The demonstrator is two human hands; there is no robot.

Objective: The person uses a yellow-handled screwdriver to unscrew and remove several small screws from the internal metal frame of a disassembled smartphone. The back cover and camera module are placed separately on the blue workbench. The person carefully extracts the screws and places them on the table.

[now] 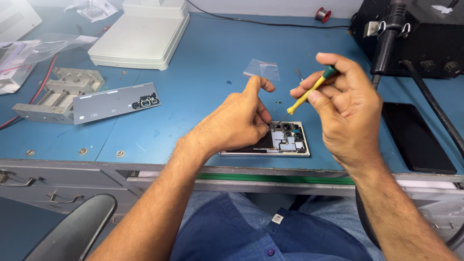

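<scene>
1. An opened smartphone lies flat on the blue worktable, near the front edge and a little right of centre. Its long axis runs left to right, with the camera end and exposed boards pointing right.
2. The left hand rests on the phone's left half, fingers curled loosely and pressing down on it, thumb raised.
3. The right hand pinches a small screwdriver with a yellow shaft and green cap. Its fingers are closed narrowly around the handle. The tool slants, tip down and left, meeting the phone's far edge.
4. A small clear plastic bag lies just beyond the hands.
5. A detached grey back cover lies well to the left, beside a metal clamp fixture.
6. A dark flat slab lies on the right.
</scene>
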